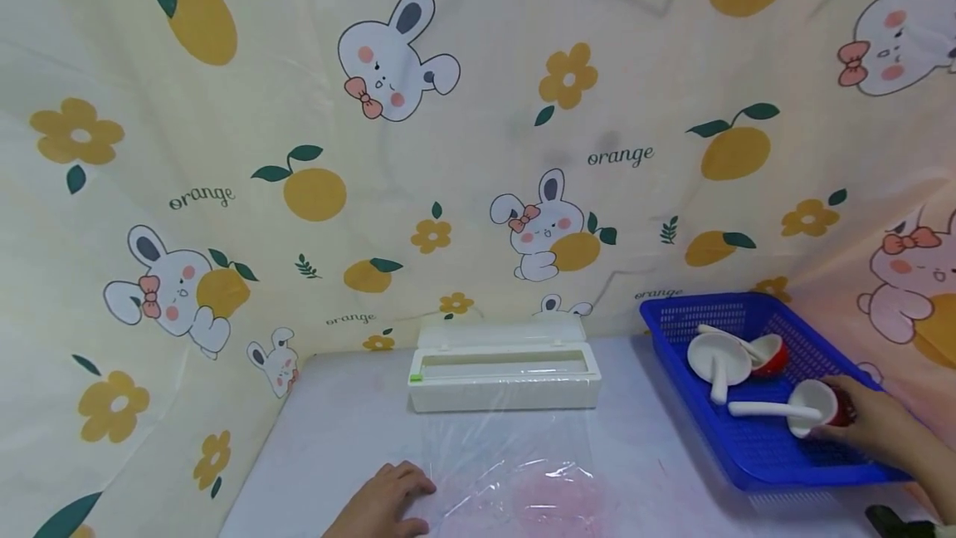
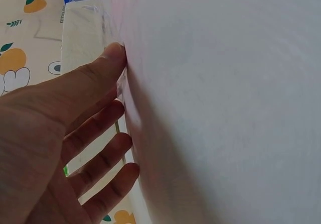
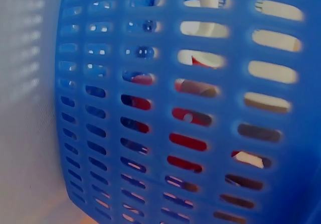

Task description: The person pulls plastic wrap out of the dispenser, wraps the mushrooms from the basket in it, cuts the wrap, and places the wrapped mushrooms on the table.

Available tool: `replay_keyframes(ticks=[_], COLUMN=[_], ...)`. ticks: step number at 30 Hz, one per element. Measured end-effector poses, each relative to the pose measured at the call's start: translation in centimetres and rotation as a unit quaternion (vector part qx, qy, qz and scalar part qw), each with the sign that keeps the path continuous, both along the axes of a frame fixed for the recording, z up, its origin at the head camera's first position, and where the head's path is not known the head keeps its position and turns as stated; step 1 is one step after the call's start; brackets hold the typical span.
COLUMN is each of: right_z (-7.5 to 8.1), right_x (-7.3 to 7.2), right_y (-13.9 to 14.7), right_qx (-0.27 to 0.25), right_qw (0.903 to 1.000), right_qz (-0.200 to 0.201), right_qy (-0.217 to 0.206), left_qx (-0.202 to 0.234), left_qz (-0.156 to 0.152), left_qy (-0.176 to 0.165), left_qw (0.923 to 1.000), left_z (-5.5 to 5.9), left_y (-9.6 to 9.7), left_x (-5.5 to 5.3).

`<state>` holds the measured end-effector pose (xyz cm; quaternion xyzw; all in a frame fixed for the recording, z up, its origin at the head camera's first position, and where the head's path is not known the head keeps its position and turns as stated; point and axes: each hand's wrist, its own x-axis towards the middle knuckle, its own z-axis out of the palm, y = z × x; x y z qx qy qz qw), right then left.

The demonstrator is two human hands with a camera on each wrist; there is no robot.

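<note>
In the head view my right hand reaches into the blue basket and grips the bowl of a white soup spoon, red on the outside. Its white handle points left. Two more such spoons lie farther back in the basket, a white one and one showing its red underside. My left hand rests on the table at the left edge of clear plastic wrap, fingers loosely extended and holding nothing. Through the basket's slotted wall, the right wrist view shows bits of red and white; the hand is mostly hidden.
A white cling-film box with its lid raised stands at the back of the white table, and the wrap runs forward from it. A pinkish patch shows at the film's front. A patterned cloth hangs behind.
</note>
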<state>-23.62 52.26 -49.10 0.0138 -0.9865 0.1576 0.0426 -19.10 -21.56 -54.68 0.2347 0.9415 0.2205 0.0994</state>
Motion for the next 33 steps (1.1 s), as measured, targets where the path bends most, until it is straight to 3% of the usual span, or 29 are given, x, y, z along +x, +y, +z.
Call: replay_keyframes(ticks=[4, 8, 15, 22, 28, 33], right_z=[0.4, 1.1, 2.6, 4.0, 5.2, 5.3], right_x=[0.5, 0.8, 1.5, 1.8, 1.8, 2.0], right_y=[-0.3, -0.8, -1.7, -3.2, -5.9, -9.0], right_qx=[-0.024, -0.025, -0.031, -0.070, -0.096, -0.114], right_qw=[0.9997, 0.9990, 0.9968, 0.9860, 0.9859, 0.9809], right_qz=[-0.008, 0.005, -0.015, 0.015, 0.018, 0.033], right_qy=[-0.003, 0.037, 0.072, 0.151, 0.136, 0.155], left_qx=[0.000, 0.000, 0.010, 0.000, 0.002, -0.002], left_qz=[0.006, 0.014, -0.009, -0.004, -0.005, 0.000], left_qy=[-0.009, -0.017, 0.008, 0.001, 0.008, 0.005], left_qw=[0.9999, 0.9998, 0.9999, 1.0000, 1.0000, 1.0000], left_z=[0.3, 0.3, -0.1, -0.1, 0.1, 0.2], left_y=[0.1, 0.2, -0.2, -0.1, -0.1, 0.1], left_x=[0.0, 0.0, 0.1, -0.1, 0.0, 0.1])
